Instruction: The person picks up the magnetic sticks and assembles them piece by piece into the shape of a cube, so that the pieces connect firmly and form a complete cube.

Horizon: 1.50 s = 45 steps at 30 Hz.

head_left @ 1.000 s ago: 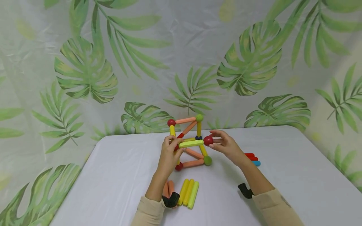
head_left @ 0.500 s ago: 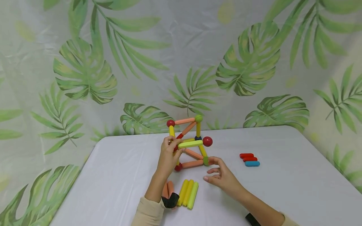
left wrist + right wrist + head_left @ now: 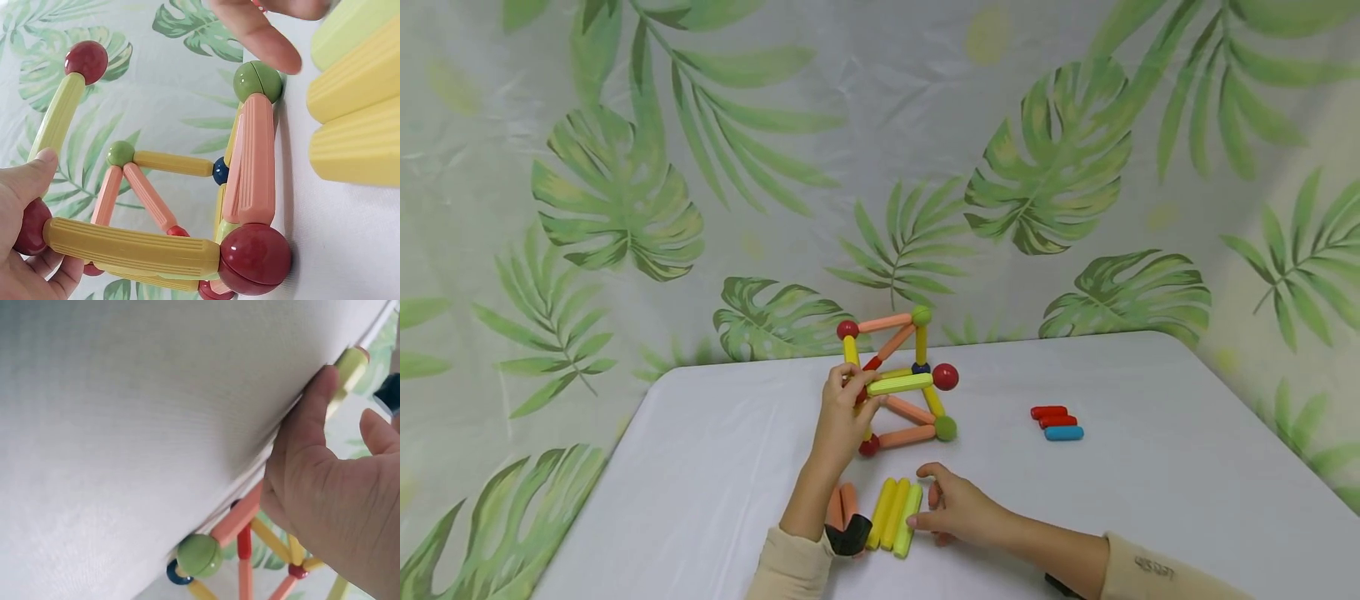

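Note:
My left hand (image 3: 844, 412) grips a red ball (image 3: 34, 226) at the near left corner of a frame built from toy construction sticks and balls. The thumb lies on the end of a lime stick (image 3: 900, 383), which juts right and carries another red ball (image 3: 945, 377) at its free end. Over the table, my right hand (image 3: 962, 507) is beside a loose lime stick (image 3: 907, 523), thumb tip at its side and the fingers loosely bent. Two yellow sticks (image 3: 887, 512) lie alongside it. Green balls (image 3: 257, 81) and salmon sticks (image 3: 256, 162) form the frame's right and lower parts.
Two red sticks (image 3: 1051, 412) and a blue stick (image 3: 1063, 433) lie to the right on the white tabletop (image 3: 1150, 500). Salmon sticks (image 3: 848, 500) lie partly hidden behind the left wrist's black camera (image 3: 850, 537). A leaf-print curtain (image 3: 775, 167) hangs behind the table.
My right hand has let go of the red ball on the lime stick's end and moved down to the loose sticks. The left hand keeps its hold on the frame.

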Each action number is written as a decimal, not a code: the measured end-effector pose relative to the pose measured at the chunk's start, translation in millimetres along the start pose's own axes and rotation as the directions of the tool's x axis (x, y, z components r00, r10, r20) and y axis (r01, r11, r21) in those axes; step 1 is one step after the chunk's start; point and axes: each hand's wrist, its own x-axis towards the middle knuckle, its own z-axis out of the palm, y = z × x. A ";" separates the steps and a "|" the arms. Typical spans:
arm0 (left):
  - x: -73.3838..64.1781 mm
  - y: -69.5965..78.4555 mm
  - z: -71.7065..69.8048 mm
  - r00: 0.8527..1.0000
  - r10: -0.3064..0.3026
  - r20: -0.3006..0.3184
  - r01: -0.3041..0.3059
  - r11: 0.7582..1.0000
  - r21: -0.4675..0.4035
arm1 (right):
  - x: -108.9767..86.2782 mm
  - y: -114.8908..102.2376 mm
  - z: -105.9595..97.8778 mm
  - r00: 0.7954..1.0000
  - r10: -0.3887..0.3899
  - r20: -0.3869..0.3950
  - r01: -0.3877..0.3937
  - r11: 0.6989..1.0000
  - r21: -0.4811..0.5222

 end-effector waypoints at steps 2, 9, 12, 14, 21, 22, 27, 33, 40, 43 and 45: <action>-0.3 0.0 0.0 1.000 -0.003 0.002 0.003 1.000 -0.001 | 0.8 0.2 1.7 0.999 0.031 0.013 -0.031 0.999 -0.019; -1.1 0.8 -0.8 1.000 -0.006 0.005 0.006 1.000 -0.006 | 6.5 0.3 6.6 0.998 0.067 0.010 -0.066 0.995 -0.078; -1.3 1.4 -0.9 1.000 -0.009 0.003 0.009 1.000 -0.010 | 9.6 0.3 9.0 0.998 0.062 -0.020 -0.064 0.988 -0.139; -1.3 2.0 -0.7 1.000 -0.006 0.003 0.006 1.000 -0.012 | 10.6 -0.2 10.2 0.998 0.058 -0.031 -0.062 0.983 -0.171; -1.1 0.6 -0.2 1.000 0.002 0.003 -0.002 1.000 -0.011 | 10.1 -5.2 7.7 1.000 0.013 0.011 -0.011 0.991 -0.133; -1.0 0.6 -0.4 1.000 0.001 0.002 -0.001 1.000 -0.013 | 9.9 -6.5 6.5 1.000 0.004 0.013 -0.003 0.993 -0.117; -0.8 1.0 -1.7 1.000 -0.007 0.008 0.007 1.000 -0.009 | 8.4 -13.2 -3.7 0.995 -0.081 -0.054 0.076 0.993 -0.088; -0.3 1.1 -0.6 0.999 -0.028 0.026 0.029 0.999 -0.020 | 10.5 -14.8 -27.7 0.943 -0.206 -0.262 0.188 0.978 -0.093; 0.0 1.7 -0.9 1.000 -0.023 0.016 0.024 0.999 -0.026 | 18.9 -14.3 -51.5 0.861 -0.264 -0.434 0.208 0.963 -0.173; -0.4 0.8 -1.0 1.000 -0.022 0.015 0.022 1.000 -0.021 | 23.1 -12.9 -58.7 0.829 -0.316 -0.461 0.234 0.945 -0.228; -0.6 0.1 -1.0 1.000 -0.020 0.013 0.020 1.000 -0.020 | 25.5 -12.2 -62.7 0.815 -0.348 -0.464 0.260 0.934 -0.244</action>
